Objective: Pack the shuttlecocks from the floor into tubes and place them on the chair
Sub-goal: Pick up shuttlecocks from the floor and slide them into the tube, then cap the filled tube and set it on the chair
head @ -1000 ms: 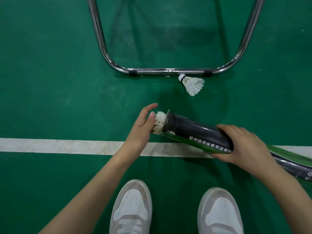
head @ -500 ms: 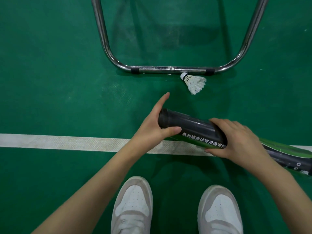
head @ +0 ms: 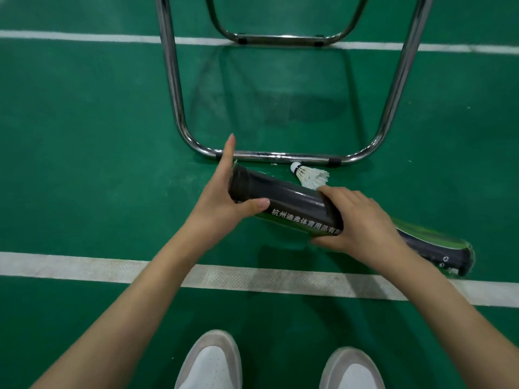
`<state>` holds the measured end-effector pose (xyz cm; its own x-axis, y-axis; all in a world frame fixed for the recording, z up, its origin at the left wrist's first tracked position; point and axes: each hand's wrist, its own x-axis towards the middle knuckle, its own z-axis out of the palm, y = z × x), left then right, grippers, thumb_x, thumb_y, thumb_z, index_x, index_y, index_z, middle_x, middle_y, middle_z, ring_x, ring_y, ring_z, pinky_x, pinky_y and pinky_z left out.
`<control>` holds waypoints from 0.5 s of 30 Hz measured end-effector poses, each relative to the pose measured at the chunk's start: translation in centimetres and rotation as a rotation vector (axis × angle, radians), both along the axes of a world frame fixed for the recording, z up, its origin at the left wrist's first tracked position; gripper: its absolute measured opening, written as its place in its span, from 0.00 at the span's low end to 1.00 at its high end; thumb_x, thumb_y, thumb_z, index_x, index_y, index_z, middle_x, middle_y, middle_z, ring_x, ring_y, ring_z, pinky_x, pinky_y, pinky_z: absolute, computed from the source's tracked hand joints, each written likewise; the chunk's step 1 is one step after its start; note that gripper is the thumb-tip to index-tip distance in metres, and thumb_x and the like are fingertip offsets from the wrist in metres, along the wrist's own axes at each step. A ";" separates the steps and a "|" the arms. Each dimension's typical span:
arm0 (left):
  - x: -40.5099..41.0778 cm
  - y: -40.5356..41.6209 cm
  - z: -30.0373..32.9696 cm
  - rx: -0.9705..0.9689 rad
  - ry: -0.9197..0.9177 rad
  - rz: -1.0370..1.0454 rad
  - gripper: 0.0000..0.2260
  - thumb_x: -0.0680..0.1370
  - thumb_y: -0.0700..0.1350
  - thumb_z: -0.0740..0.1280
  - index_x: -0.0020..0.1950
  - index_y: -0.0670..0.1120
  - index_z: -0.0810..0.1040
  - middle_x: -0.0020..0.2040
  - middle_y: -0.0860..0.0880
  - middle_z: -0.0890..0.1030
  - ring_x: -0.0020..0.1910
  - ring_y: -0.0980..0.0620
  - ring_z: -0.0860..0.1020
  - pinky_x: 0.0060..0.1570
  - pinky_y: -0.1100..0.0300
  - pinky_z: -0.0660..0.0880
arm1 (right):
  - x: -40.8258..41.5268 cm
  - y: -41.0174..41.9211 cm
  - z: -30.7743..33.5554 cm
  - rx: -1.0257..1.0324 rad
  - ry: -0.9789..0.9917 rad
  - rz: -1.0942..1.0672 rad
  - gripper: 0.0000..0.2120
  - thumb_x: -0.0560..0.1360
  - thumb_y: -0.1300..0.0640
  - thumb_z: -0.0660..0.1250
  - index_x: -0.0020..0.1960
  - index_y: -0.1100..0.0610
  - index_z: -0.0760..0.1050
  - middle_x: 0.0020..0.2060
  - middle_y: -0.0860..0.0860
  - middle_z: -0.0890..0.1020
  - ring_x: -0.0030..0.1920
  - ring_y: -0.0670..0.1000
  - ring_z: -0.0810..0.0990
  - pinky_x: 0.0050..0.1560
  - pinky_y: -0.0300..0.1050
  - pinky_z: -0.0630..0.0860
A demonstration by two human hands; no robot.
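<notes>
Green court floor [head: 84, 136] crossed by white lines [head: 70, 268] is seen from above. At centre left, the left hand [head: 222, 203] is pressed flat over the open end of a dark tube [head: 292, 203], fingers straight and the thumb laid along its side. The tube is held tilted just above the floor. Beyond it, chrome chair legs [head: 171, 80] are seen, with one white shuttlecock [head: 311, 175] lying beside the bar. Further right, the tube's middle is gripped by the right hand [head: 356, 223]. Two white shoes [head: 209, 363] are visible below.
</notes>
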<state>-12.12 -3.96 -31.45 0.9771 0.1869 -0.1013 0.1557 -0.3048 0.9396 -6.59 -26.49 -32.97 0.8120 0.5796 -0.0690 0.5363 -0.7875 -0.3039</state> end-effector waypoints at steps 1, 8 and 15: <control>0.1 0.1 0.5 0.004 -0.026 0.021 0.48 0.69 0.38 0.75 0.77 0.59 0.48 0.73 0.58 0.61 0.69 0.63 0.65 0.62 0.77 0.61 | 0.2 0.3 0.1 0.021 -0.005 -0.002 0.41 0.62 0.39 0.72 0.70 0.50 0.61 0.62 0.46 0.72 0.58 0.49 0.70 0.57 0.46 0.66; 0.3 -0.8 2.8 0.075 -0.192 0.299 0.53 0.59 0.55 0.74 0.77 0.56 0.46 0.65 0.52 0.63 0.68 0.55 0.64 0.70 0.62 0.58 | 0.8 1.8 1.6 0.186 0.041 -0.060 0.42 0.61 0.39 0.74 0.69 0.48 0.61 0.60 0.44 0.72 0.57 0.48 0.71 0.54 0.42 0.67; 0.4 -1.9 3.9 -0.481 -0.156 0.441 0.51 0.57 0.51 0.81 0.69 0.66 0.52 0.62 0.44 0.76 0.59 0.51 0.78 0.66 0.45 0.70 | 1.0 1.9 3.9 0.239 -0.013 -0.062 0.42 0.59 0.40 0.75 0.68 0.49 0.64 0.61 0.45 0.73 0.59 0.49 0.71 0.56 0.44 0.68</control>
